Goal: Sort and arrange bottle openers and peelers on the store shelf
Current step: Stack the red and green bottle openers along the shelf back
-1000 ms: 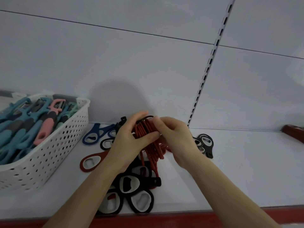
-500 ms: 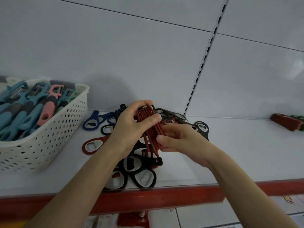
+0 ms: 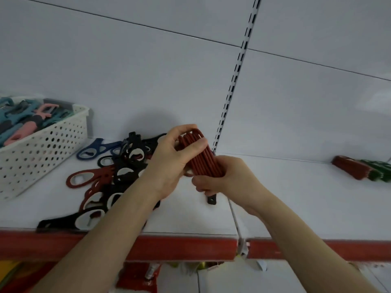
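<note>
Above mid shelf (image 3: 296, 204): left hand (image 3: 169, 163) pinches the top of a red opener stack (image 3: 203, 159), flat matte rubbery loops. Right hand (image 3: 228, 180) curls round its lower end and hides it. Left: loose opener pile (image 3: 118, 176), partly behind the forearm. Perforated white basket (image 3: 42, 153) of peelers (image 3: 27, 121), cropped.

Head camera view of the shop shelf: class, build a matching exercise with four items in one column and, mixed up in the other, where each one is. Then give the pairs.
Items
1. red opener stack
2. blue opener
3. peelers
4. red and green bundle

Places
A. in the white basket
B. far right of the shelf
C. flat on the shelf, right of the basket
D. held by the left hand and right hand

Pairs: 1-D, 2-C, 3-A, 4-B
</note>
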Tool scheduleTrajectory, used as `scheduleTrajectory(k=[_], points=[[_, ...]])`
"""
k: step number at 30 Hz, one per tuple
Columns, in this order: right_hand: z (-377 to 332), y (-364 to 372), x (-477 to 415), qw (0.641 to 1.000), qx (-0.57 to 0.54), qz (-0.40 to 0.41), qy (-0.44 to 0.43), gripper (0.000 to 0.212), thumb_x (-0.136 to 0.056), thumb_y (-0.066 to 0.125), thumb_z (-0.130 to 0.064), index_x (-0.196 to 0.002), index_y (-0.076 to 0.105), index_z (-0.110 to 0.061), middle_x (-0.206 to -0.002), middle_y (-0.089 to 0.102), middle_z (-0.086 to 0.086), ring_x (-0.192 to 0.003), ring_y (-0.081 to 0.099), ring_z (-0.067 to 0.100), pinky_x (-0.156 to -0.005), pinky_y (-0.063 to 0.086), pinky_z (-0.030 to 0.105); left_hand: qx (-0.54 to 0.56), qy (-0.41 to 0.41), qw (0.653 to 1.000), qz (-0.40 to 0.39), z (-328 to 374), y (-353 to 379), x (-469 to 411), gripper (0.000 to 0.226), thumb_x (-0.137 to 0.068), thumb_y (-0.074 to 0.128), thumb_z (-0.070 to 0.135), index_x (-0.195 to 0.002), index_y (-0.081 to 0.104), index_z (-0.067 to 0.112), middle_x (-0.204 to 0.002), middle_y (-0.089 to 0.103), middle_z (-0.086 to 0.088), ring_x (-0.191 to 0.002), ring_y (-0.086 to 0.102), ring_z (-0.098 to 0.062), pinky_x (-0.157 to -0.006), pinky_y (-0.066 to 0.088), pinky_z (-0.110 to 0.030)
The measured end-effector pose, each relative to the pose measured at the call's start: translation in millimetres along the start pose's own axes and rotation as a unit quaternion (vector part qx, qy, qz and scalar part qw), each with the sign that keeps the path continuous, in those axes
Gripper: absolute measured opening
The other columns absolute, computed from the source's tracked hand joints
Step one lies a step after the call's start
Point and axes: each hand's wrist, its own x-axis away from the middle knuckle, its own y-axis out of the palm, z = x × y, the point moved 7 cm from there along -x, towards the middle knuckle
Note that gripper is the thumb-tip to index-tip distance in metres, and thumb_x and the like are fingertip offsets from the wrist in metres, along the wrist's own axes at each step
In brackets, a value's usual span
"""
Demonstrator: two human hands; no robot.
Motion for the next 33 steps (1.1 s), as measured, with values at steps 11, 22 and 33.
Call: scheduleTrajectory(k=[11,22,33], points=[[24,-46,21,0.996,0.012,-0.085,-0.019,0.023,-0.077,0.071,-0.011,-0.098,0.062,-0.007,-0.086,0.068,0.009,-0.071,0.066,0.012,-0.067,0.056,0.021,-0.108,0.059,0.991,0.044,-3,45,22,0.023,-0.072,0.070,0.026,-0.094,0.066,0.033,-0.095,0.063,-0.002,-0.093,0.066,-0.022,-0.072,0.058,-0.036],[48,-6,14,0.981,0.149,-0.089,-0.082,0.039,-0.080,0.068,-0.033,-0.115,0.055,-0.024,-0.107,0.060,-0.012,-0.098,0.055,0.004,-0.079,0.042,0.012,-0.429,0.118,0.893,-0.073,6,28,31,0.030,-0.069,0.070,0.036,-0.098,0.062,0.042,-0.098,0.061,0.026,-0.095,0.058,0.005,-0.083,0.043,-0.008],[60,-1,9,0.987,0.129,-0.025,-0.091,0.022,-0.080,0.071,-0.022,-0.102,0.069,-0.022,-0.085,0.060,-0.024,-0.087,0.056,-0.007,-0.077,0.040,0.006,-0.407,0.092,0.900,-0.123,-19,-3,29,0.038,-0.067,0.071,0.044,-0.103,0.060,0.039,-0.114,0.059,0.020,-0.109,0.052,0.008,-0.086,0.037,-0.003]])
